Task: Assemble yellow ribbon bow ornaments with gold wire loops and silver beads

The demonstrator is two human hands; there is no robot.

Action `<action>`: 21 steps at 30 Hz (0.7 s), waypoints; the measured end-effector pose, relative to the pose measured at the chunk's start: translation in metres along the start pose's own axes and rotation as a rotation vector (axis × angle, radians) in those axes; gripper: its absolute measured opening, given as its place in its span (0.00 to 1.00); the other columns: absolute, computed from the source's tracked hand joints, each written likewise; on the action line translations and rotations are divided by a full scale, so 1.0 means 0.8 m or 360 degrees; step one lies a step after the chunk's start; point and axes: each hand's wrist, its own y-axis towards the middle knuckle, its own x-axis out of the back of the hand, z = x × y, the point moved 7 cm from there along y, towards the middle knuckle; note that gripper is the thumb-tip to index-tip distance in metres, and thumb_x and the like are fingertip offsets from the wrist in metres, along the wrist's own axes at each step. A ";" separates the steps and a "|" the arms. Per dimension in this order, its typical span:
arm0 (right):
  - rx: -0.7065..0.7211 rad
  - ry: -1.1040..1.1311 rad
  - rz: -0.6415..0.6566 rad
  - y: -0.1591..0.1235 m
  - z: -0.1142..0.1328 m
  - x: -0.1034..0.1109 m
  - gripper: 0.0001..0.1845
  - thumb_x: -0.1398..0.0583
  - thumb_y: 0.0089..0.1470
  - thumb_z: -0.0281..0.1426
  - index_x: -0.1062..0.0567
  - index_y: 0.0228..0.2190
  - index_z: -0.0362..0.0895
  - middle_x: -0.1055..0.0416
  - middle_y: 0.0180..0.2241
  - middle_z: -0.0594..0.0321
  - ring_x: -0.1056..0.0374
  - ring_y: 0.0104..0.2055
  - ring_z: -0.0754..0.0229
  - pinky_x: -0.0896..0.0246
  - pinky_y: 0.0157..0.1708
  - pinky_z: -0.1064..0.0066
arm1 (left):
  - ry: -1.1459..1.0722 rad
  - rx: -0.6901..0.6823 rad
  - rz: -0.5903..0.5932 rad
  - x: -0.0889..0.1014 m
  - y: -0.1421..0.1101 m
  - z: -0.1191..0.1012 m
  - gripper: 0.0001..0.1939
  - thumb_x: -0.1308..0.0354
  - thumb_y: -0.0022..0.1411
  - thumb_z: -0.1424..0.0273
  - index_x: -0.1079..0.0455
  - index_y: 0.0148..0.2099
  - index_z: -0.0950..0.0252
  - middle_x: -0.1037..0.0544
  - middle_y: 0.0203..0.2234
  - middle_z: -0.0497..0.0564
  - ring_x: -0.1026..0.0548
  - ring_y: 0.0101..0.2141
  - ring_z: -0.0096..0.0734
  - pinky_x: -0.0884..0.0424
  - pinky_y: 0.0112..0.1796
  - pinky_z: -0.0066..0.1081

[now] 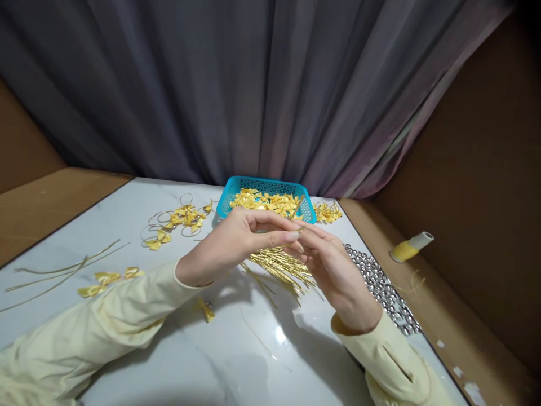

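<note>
My left hand and my right hand meet above the white table, fingertips pinched together on a thin gold wire tie that sticks up toward the basket. Just below the hands lies a bundle of gold wire ties. A blue plastic basket holding many yellow ribbon bows stands right behind the hands. Both arms wear pale yellow sleeves.
Finished yellow bows with gold loops lie left of the basket, more at its right. Loose gold strips and yellow ribbon lie at the left. Silver beads run along the right edge. A yellow thread spool lies beyond. A grey curtain hangs behind.
</note>
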 end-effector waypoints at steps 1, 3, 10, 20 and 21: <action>0.0013 0.0010 -0.0050 0.000 0.001 0.003 0.10 0.37 0.45 0.31 0.26 0.33 0.43 0.26 0.39 0.59 0.30 0.40 0.60 0.34 0.42 0.66 | -0.0033 -0.0005 0.0064 -0.004 0.000 0.000 0.05 0.44 0.58 0.69 0.27 0.35 0.64 0.21 0.30 0.49 0.24 0.34 0.29 0.28 0.38 0.30; 0.0035 0.0005 -0.0109 0.001 0.003 0.005 0.12 0.35 0.43 0.31 0.25 0.33 0.42 0.25 0.39 0.58 0.29 0.40 0.59 0.32 0.39 0.66 | -0.0084 -0.0012 0.0159 -0.009 -0.001 -0.001 0.05 0.44 0.59 0.71 0.27 0.34 0.64 0.21 0.29 0.48 0.24 0.34 0.28 0.29 0.38 0.29; 0.0596 -0.0393 -0.0425 -0.012 0.036 0.016 0.14 0.35 0.43 0.32 0.23 0.36 0.43 0.23 0.34 0.59 0.28 0.37 0.56 0.32 0.38 0.61 | -0.0063 0.0077 0.0185 -0.005 0.000 0.006 0.07 0.45 0.59 0.67 0.28 0.34 0.64 0.21 0.31 0.49 0.25 0.35 0.28 0.31 0.39 0.29; 0.1606 -0.1477 -0.0447 -0.056 0.085 -0.009 0.15 0.42 0.50 0.22 0.23 0.37 0.50 0.23 0.33 0.64 0.29 0.34 0.59 0.32 0.35 0.64 | -0.0313 0.0220 0.0328 -0.003 0.003 0.023 0.09 0.46 0.60 0.68 0.32 0.43 0.63 0.21 0.34 0.52 0.25 0.37 0.30 0.32 0.39 0.31; 0.1656 -0.1551 -0.0441 -0.058 0.087 -0.012 0.15 0.42 0.50 0.22 0.23 0.37 0.50 0.23 0.32 0.64 0.29 0.34 0.59 0.31 0.34 0.64 | -0.0327 0.0221 0.0340 -0.004 0.003 0.024 0.08 0.46 0.60 0.68 0.32 0.43 0.63 0.22 0.34 0.52 0.25 0.38 0.30 0.32 0.40 0.31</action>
